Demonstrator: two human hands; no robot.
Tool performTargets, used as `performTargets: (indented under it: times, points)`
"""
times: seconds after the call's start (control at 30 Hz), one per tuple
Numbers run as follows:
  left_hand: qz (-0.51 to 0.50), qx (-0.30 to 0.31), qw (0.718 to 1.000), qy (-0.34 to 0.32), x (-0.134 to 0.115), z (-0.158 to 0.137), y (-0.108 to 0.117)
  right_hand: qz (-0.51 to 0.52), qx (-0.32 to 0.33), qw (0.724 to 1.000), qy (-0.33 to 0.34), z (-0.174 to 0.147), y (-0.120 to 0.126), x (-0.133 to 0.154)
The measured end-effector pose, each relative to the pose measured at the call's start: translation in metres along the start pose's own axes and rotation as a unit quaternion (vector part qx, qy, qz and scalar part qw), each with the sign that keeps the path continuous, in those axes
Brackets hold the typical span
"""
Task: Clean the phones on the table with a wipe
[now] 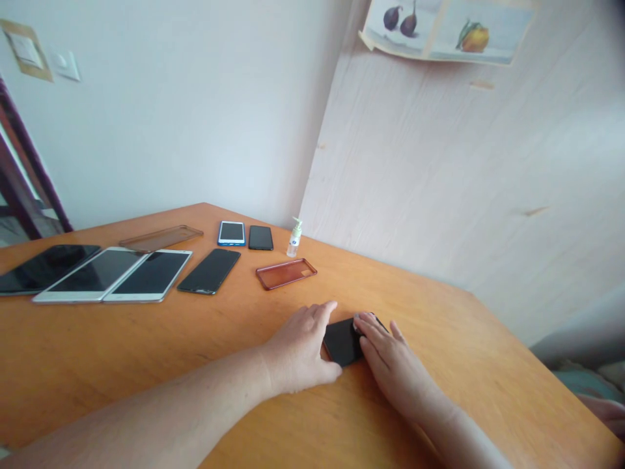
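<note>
A black smartphone (343, 343) lies screen up on the table in front of me. My left hand (303, 352) braces its left end, the thumb at the near corner and the fingers by the far edge. Across the phone's right part rests my right hand (385, 358), fingers close together and pressed on the screen. Something small and greyish shows under those fingertips; I cannot make out what it is. Beyond the phone lie a reddish clear phone case (286, 273) and a small pump bottle (293, 240) with a pale green top.
Left of my hands lie another black phone (209, 271), two white tablets (146, 277) (95, 273) and a large dark device (46, 268). Further back are a brownish clear case (163, 238), a white-fronted phone (231, 232) and a small dark phone (260, 238). Walls border the wooden table (234, 339).
</note>
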State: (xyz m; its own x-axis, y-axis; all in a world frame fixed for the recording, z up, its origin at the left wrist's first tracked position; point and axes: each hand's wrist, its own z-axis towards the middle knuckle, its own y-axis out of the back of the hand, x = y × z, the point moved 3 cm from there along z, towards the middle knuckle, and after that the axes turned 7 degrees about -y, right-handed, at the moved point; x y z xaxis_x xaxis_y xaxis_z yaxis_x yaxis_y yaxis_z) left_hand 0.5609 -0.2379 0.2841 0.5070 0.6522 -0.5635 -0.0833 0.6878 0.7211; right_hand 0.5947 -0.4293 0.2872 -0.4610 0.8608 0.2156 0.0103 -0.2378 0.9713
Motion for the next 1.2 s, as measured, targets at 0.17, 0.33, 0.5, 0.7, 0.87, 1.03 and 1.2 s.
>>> performTargets:
  times: [0.17,0.33,0.5,0.7,0.87,1.03,1.2]
  points:
    - [-0.033,-0.020,0.999,-0.007,0.001,0.000,-0.001,0.027,0.019,0.999,0.016,-0.001,-0.001,0.011]
    - [-0.056,-0.039,0.997,-0.031,0.003,0.001,-0.002,0.077,0.083,0.988,0.101,-0.006,0.003,0.047]
    - [-0.046,-0.031,0.998,-0.002,0.002,0.001,-0.001,0.019,0.019,0.999,-0.035,0.007,-0.005,0.007]
    - [-0.046,-0.034,0.998,-0.021,0.002,0.001,-0.001,0.045,0.064,0.995,0.064,-0.006,0.003,0.035]
    - [-0.046,-0.033,0.998,-0.024,0.004,0.001,-0.002,0.050,0.060,0.994,0.074,-0.004,0.004,0.036]
    - [-0.041,-0.018,0.999,0.000,0.003,0.000,-0.002,-0.020,-0.024,0.997,-0.068,0.011,-0.008,-0.020]
    - [-0.037,-0.021,0.999,-0.011,0.002,0.001,-0.001,0.004,0.024,0.999,0.045,-0.004,0.003,0.020]
